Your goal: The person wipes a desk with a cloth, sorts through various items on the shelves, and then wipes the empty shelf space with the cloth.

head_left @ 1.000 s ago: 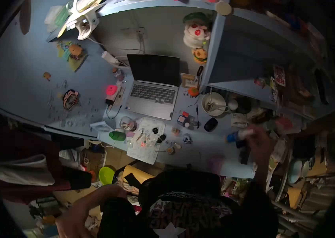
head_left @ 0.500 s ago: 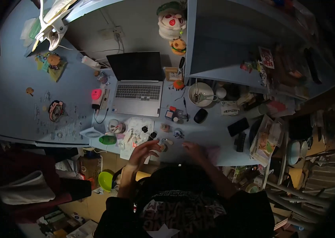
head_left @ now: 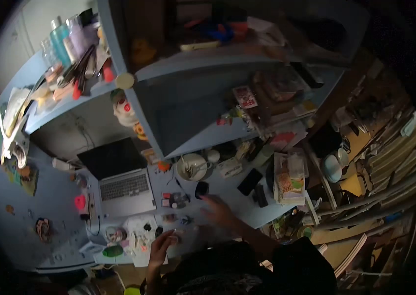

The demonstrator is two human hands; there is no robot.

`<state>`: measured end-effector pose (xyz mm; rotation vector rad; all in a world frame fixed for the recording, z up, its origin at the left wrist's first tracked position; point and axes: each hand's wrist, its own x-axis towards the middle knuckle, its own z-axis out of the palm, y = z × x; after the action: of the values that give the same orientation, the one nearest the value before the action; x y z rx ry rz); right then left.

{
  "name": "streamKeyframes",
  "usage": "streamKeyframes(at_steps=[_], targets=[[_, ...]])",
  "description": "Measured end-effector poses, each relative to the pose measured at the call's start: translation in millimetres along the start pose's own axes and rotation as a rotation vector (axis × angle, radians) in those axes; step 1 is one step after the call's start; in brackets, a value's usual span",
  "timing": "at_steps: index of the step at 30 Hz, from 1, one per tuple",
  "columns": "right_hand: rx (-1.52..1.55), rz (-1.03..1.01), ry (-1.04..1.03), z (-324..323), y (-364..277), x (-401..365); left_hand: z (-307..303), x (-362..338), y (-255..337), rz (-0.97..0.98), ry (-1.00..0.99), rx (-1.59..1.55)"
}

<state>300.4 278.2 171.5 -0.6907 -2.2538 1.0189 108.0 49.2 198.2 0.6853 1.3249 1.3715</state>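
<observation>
My right hand [head_left: 220, 212] reaches over the desk just below the black computer mouse [head_left: 201, 190]. It is smeared by motion, but its fingers look stretched out and hold nothing I can see. My left hand [head_left: 159, 247] is at the desk's front edge, fingers loosely bent and apart, with nothing visible in them. Beside its fingertips lies a small round pinkish item [head_left: 174, 239], too blurred to name. White paper [head_left: 141, 258] with small dark and pale pieces is to its left. A small bluish object [head_left: 185, 220] sits between my hands.
A laptop [head_left: 125, 187] stands open behind my left hand. Behind the mouse are a white bowl [head_left: 191, 167] with utensils and a black phone [head_left: 250, 182]. Stacked papers and a clear box [head_left: 289, 179] stand at the right end. A shelf [head_left: 178, 135] overhangs the back.
The head view has swung right and up, shifting the desk left and lower and showing more shelf. My right hand has stretched forward toward the mouse. My left hand stays near the front edge.
</observation>
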Motion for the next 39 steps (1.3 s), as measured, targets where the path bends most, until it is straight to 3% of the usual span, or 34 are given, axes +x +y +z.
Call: streamKeyframes(at_steps=[2,4,5,6,7,9,12,16,18,22,25,30,34,37,39], targets=[[-0.143,-0.129,0.354,-71.1,-20.6,60.2,11.5,8.4,21.7,-0.032,-0.029,0.059],[-0.098,0.037,0.412,-140.8,-71.1,105.9,20.8,17.1,31.1,-0.081,-0.03,0.115],[-0.222,-0.054,0.423,-155.4,-61.3,129.6,24.7,26.0,34.0,-0.055,-0.101,0.14],[-0.343,-0.148,0.431,-161.8,-44.4,149.3,28.7,34.6,37.3,-0.028,-0.167,0.164],[-0.339,-0.151,0.432,-161.0,-28.1,165.6,35.0,43.6,41.4,-0.026,-0.163,0.167],[-0.71,-0.13,0.379,-148.5,3.0,192.1,51.5,60.0,49.5,0.002,-0.259,0.29],[-0.969,-0.133,0.345,-132.2,26.4,208.1,71.5,74.9,58.6,0.059,-0.393,0.266],[-0.926,0.016,0.249,-127.8,28.2,216.0,86.6,79.0,65.8,0.069,-0.436,0.277],[-0.748,-0.13,0.279,-127.3,24.8,216.0,88.2,81.2,63.1,0.102,-0.454,0.265],[-0.86,-0.147,0.346,-133.4,20.4,217.0,87.2,82.6,65.6,0.094,-0.444,0.265],[-0.833,-0.029,0.226,-129.9,21.8,220.8,84.2,84.8,63.5,0.075,-0.443,0.284],[-0.635,-0.175,0.204,-124.3,25.1,225.3,88.9,84.4,69.7,0.044,-0.47,0.226],[-0.887,-0.16,0.31,-121.0,35.0,239.7,89.4,86.2,68.8,0.08,-0.476,0.253],[-0.899,-0.013,0.335,-121.0,37.6,247.4,88.5,87.7,65.0,0.123,-0.481,0.247],[-0.763,0.093,0.111,-121.9,39.8,249.6,85.8,87.7,59.4,0.149,-0.507,0.257]])
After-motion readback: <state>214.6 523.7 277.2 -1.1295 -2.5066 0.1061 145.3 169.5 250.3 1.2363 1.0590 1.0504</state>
